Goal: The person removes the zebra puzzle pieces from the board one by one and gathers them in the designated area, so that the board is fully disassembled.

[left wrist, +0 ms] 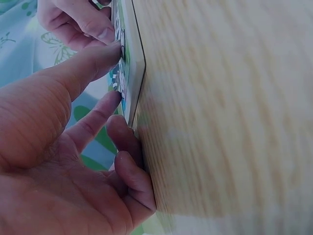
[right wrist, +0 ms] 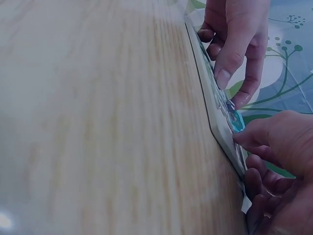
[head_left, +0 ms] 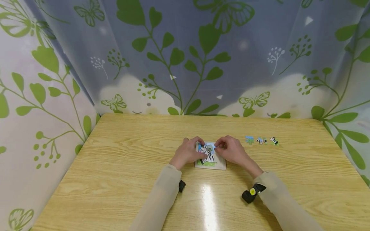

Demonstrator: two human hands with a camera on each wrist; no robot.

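A square wooden jigsaw tray [head_left: 221, 164] lies on the table in the head view, partly filled with pieces forming a zebra [head_left: 211, 158] above green grass. My left hand [head_left: 187, 152] rests over its left side. Thumb and index fingertip press on the pieces, while the other fingers bend beside the tray's edge in the left wrist view. From the right, my right hand [head_left: 232, 150] pinches a blue puzzle piece [right wrist: 237, 120] between thumb and index finger at the tray's upper part. The fingers hide some of the piece.
Several loose puzzle pieces lie in a row on the right of the wooden table [head_left: 121, 166]: a blue and green one [head_left: 249, 140], some small ones [head_left: 261, 141] and a black and white one [head_left: 274, 141]. A leaf-patterned curtain [head_left: 185, 64] hangs behind the table's far edge.
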